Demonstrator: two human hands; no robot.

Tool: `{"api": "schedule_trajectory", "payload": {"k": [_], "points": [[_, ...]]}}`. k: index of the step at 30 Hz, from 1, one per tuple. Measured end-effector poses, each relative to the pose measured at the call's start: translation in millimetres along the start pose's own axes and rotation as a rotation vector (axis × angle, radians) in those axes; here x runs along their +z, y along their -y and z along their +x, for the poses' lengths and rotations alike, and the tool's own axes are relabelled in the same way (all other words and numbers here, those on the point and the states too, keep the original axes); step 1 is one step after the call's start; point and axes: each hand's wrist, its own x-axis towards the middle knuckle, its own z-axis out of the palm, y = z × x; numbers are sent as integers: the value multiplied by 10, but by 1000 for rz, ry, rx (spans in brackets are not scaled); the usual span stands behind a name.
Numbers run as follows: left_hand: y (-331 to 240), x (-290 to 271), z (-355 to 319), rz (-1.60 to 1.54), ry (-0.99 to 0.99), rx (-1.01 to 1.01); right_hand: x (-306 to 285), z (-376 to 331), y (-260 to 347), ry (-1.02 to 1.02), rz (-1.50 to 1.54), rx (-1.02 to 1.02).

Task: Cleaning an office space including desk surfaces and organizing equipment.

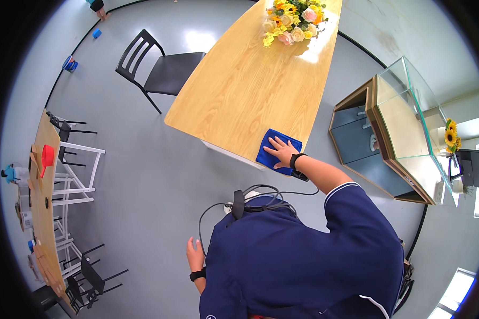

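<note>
My right hand (283, 153) lies with fingers spread on a folded blue cloth (262, 157) at the near right corner of a wooden table (239, 101). The palm presses flat, and nothing is gripped. Part of the cloth is hidden under the hand. Low at my side, my left hand (195, 256) hangs free of any object, its fingers apart. Both wrists wear black bands. A bunch of yellow, pink and orange flowers (295, 21) stands at the table's far end.
A black chair (167, 72) stands left of the table. To the right is a wooden cabinet (380, 122) with a glass top. Along the left wall runs a bench (47, 181) with stools and a red object (47, 157). Dark cables (266, 199) hang before my chest.
</note>
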Motion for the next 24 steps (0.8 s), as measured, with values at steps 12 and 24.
{"api": "schedule_trajectory", "payload": {"k": [12, 24], "points": [[-248, 396, -260, -46, -30, -57, -32, 25, 23, -21, -14, 7], [-451, 763, -538, -25, -65, -136, -40, 122, 54, -24, -18, -4]]}}
